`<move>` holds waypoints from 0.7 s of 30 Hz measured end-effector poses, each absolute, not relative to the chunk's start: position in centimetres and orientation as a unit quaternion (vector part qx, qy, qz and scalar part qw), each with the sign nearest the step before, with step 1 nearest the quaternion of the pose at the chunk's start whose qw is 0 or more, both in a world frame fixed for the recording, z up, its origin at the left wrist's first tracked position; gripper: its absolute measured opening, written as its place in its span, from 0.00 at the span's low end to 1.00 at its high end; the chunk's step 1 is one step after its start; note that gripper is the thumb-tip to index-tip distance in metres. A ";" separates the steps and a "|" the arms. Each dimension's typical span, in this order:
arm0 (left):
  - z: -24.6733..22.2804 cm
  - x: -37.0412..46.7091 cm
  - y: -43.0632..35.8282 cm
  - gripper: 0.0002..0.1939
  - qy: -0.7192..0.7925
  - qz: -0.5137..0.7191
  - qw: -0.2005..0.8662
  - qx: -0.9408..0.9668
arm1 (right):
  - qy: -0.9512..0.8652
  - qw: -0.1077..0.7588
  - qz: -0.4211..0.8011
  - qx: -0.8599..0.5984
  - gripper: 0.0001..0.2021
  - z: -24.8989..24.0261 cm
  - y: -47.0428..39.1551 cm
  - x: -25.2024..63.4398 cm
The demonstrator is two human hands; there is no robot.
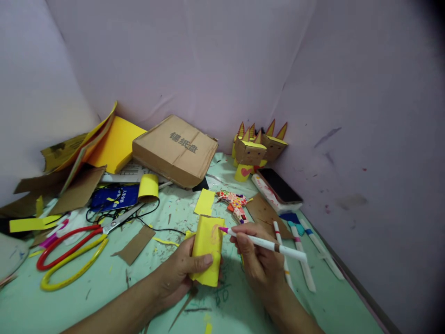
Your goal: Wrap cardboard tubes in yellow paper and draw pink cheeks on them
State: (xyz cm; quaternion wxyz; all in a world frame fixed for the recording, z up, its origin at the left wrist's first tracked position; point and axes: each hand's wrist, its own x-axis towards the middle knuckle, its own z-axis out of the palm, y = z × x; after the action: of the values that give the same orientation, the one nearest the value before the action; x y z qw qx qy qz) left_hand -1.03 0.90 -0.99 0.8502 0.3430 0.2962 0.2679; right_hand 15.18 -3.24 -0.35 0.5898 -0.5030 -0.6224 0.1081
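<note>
My left hand [186, 269] grips a yellow paper-covered piece [207, 243] shaped like a flattened tube, its thumb across the lower front. Faint orange-pink curved marks show near the top of that face. My right hand [260, 264] is closed around a white marker [266, 242] with a pink tip, and the tip is at the right edge of the yellow piece, by the marks. Behind the hands lie a small yellow paper piece [204, 202] and a floral-patterned glue gun [234, 204].
Red-and-yellow-handled scissors [74, 253] lie at left, near a yellow roll [148, 188]. A cardboard box [175, 150] stands behind. Cardboard figures [249, 152] and a phone [280, 185] are at back right; several markers [304, 255] lie at right.
</note>
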 end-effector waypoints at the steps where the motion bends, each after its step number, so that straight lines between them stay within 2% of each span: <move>1: -1.0 -1.0 0.9 0.27 0.296 0.269 0.851 0.342 | -0.624 0.587 0.114 -0.502 0.06 -0.3 -3.3 15.2; 12: -0.9 -1.0 0.9 0.27 0.289 0.264 0.855 0.341 | -0.615 0.587 0.163 -0.501 0.05 -0.5 -3.3 15.1; 17: -0.8 -0.9 0.8 0.31 0.310 0.268 0.849 0.335 | -0.601 0.607 0.145 -0.500 0.07 -0.2 -3.2 15.2; 21: -0.9 -0.8 0.8 0.30 0.300 0.271 0.851 0.336 | -0.624 0.572 0.168 -0.506 0.07 -0.4 -3.5 15.3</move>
State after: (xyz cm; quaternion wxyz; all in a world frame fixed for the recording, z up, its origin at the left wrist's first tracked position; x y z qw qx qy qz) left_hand -0.78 0.79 -0.87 0.8509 0.3356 0.2999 0.2710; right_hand 15.28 -3.45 -0.42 0.5718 -0.5055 -0.6238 0.1681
